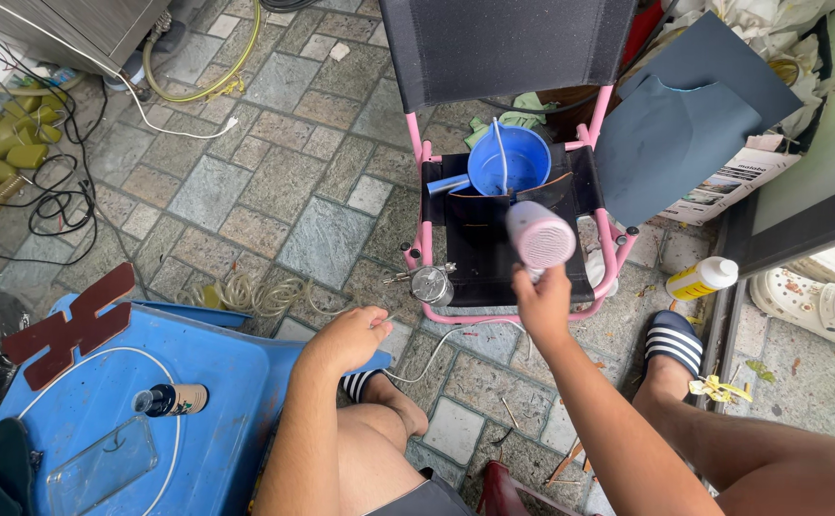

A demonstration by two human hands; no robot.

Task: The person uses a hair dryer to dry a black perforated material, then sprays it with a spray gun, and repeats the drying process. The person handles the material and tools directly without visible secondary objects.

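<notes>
Far left there's a blue plastic stool (236, 401) with a small dark bottle (171, 399) lying on its side, a clear plastic tray (102, 466) and a reddish-brown cutout shape (71, 330) on top. The left hand (348, 336) sits at the stool's right corner, fingers curled under; can't tell if it's pinching anything. Just past it, a little metal gauge-like fitting (429, 284) hangs near the front left leg of a pink-framed folding chair (417, 244), which has a black fabric seat and a blue bucket (507, 162) at the back.

The right hand (543, 304) is wrapped tight around the handle of a pink hair dryer (540, 236), held up over the chair seat, round end facing the camera. I'd guess it's light, hard plastic, a bit smooth, so the handle is the obvious grip, and the white cord (446, 346) trailing on the pavers could snag. Further right: a yellow-and-white bottle (702, 278) on the ground.
</notes>
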